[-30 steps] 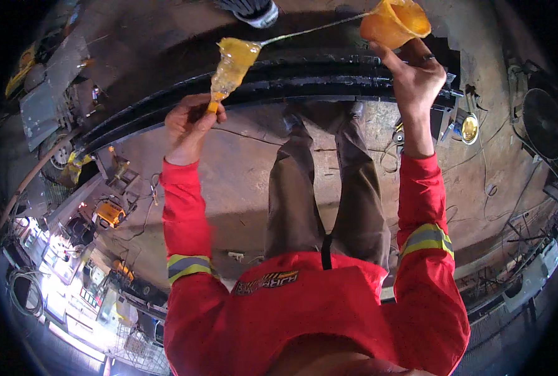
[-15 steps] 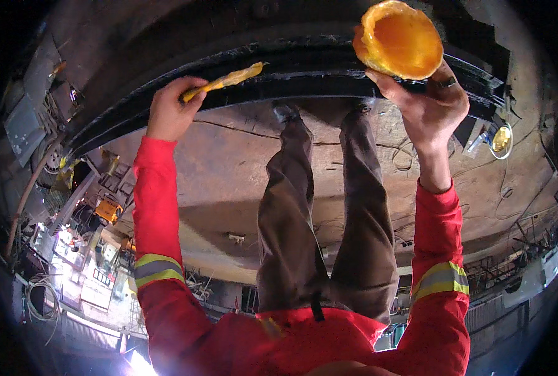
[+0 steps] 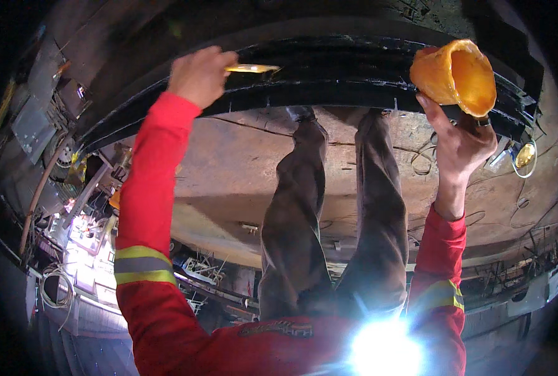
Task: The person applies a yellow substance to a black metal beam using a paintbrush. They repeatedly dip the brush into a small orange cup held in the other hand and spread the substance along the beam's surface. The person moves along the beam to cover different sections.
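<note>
Left hand (image 3: 198, 76), fingers closed on a yellow tool (image 3: 254, 68), now reaches farther over the black beam (image 3: 335, 91), contact unclear; right hand (image 3: 462, 141), fingers part-spread, holding an orange pot (image 3: 434, 76), has turned its mouth rightward, well apart from the tool.

Single view: left one of two wide fisheye cameras, worn side by side on person's head. Faces steeply down and forward, over red jacket (image 3: 247, 348) at lower edge, along brown trouser legs (image 3: 294, 232) to long black beam (image 3: 329, 94) crossing upper part. Upright, unmirrored. Red sleeves (image 3: 150, 169) near lens; left hand (image 3: 198, 76) and right hand (image 3: 464, 141) both in upper half; floor (image 3: 229, 175) farther off. Field reaches coiled cable (image 3: 56, 285) near left rim. Beam edges bow; corners fall black. White glare (image 3: 386, 348) covers part of lower edge.
</note>
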{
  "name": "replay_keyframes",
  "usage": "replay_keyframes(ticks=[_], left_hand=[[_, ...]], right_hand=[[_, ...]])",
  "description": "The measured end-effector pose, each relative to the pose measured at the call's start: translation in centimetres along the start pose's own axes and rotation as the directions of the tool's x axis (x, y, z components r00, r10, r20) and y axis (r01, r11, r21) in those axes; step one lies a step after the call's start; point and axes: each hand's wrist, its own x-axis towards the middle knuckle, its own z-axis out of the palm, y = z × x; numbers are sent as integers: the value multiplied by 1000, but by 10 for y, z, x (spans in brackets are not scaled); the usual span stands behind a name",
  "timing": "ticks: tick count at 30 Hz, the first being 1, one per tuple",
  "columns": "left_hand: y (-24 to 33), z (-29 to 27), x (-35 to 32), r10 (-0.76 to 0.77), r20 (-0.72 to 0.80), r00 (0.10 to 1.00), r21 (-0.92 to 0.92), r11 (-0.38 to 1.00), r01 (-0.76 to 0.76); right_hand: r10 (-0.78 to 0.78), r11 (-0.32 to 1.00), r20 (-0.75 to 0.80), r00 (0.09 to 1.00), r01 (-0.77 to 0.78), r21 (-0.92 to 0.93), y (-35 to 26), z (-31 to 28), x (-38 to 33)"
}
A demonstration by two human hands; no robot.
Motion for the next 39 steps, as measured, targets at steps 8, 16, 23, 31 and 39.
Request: replay_keyframes(ticks=[8, 16, 23, 31, 39], left_hand=[[10, 34, 20, 19, 16, 1000, 165, 986, -21], [-23, 26, 25, 81, 89, 993, 150, 984, -94], [-40, -12, 2, 173, 186, 967, 46, 982, -185], [-38, -10, -29, 109, 144, 984, -24, 994, -107], [-60, 59, -77, -175, 146, 974, -675, 702, 227]], right_hand=[[44, 996, 11, 999, -44, 79, 0, -3, 1], [70, 997, -27, 997, -69, 38, -9, 14, 0], [298, 954, -77, 951, -298, 11, -18, 41, -19], [287, 957, -118, 951, -278, 87, -30, 65, -24], [258, 961, -114, 959, -242, 137, -30, 61, -26]])
